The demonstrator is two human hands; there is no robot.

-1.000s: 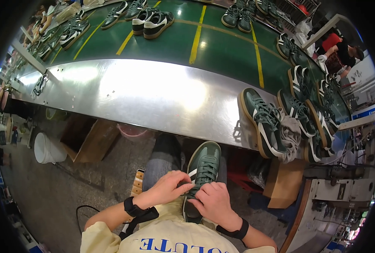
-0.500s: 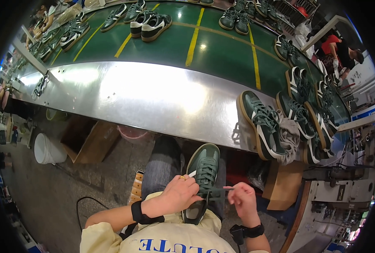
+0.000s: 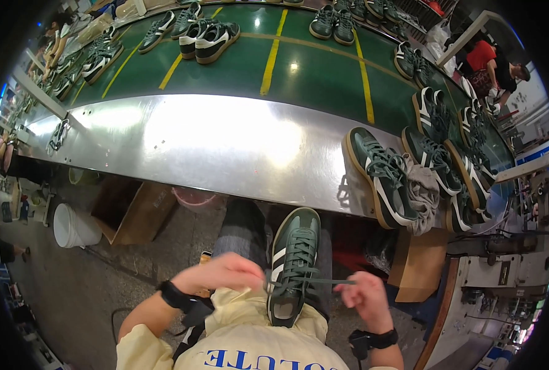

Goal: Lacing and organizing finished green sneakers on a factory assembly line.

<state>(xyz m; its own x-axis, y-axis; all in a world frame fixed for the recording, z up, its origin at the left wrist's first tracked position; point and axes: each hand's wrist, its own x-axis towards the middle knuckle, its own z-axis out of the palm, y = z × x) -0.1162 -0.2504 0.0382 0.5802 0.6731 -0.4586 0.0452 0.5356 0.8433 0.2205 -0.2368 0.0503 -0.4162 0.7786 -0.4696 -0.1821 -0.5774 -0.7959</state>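
A dark green sneaker (image 3: 300, 237) with white side stripes and a gum-coloured sole rests on my lap, toe pointing away from me. Its green laces (image 3: 299, 254) are threaded across the tongue. To the shoe's right, my right hand (image 3: 368, 297) pinches one end of the shoelace (image 3: 330, 281), which runs taut and nearly level from the shoe's collar. My left hand (image 3: 232, 272), slightly blurred, is closed at the shoe's left side, with a short length of lace running into its fingers.
A shiny metal ledge (image 3: 225, 142) fronts a green conveyor belt (image 3: 317, 68) carrying several similar shoes. At the ledge's right end stand a green sneaker (image 3: 382, 176) and a crumpled grey cloth (image 3: 422, 191). Below are a cardboard box (image 3: 132, 213), a white bucket (image 3: 76, 225) and a pink basin (image 3: 195, 197).
My left hand has moved left, away from the laces over the shoe. My right hand has shifted slightly right and down, and the lace between is stretched wider.
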